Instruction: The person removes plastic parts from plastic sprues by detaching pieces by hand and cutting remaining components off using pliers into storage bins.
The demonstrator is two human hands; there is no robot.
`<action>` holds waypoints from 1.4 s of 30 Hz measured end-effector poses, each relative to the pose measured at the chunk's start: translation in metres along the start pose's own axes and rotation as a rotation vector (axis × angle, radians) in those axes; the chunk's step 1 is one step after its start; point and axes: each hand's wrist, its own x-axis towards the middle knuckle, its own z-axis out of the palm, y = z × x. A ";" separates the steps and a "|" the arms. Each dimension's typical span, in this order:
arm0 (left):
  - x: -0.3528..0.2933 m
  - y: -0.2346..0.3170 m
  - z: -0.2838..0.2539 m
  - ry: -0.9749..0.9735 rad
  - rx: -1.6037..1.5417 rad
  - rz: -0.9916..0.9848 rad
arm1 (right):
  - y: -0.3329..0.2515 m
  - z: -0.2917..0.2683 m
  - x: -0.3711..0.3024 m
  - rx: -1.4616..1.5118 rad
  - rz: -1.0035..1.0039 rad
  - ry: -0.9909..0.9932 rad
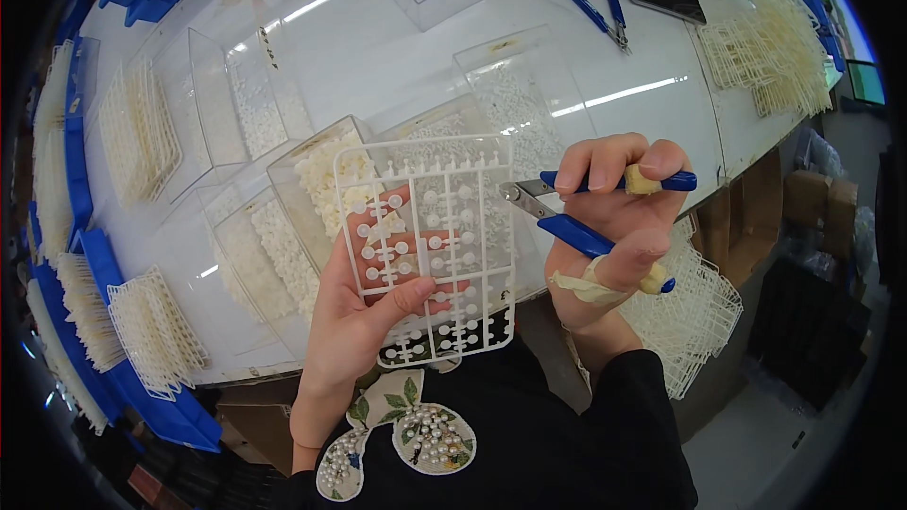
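White worktable, crowded: clear plastic bins of small white parts, stacks of white moulded frames along the left edge. Above the bins, at chest height, left hand holds a white plastic sprue frame, thumb pressed on its front, fingers spread behind. Frame looks light, thin, stiff but likely brittle at the runners; best gripped by the outer border, as here. Right hand is closed round blue-handled flush cutters, blades narrowly parted, tips at the frame's right edge.
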 end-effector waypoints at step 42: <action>-0.005 0.115 -0.198 0.116 0.007 0.421 | 0.046 0.160 0.137 -0.799 0.381 -1.117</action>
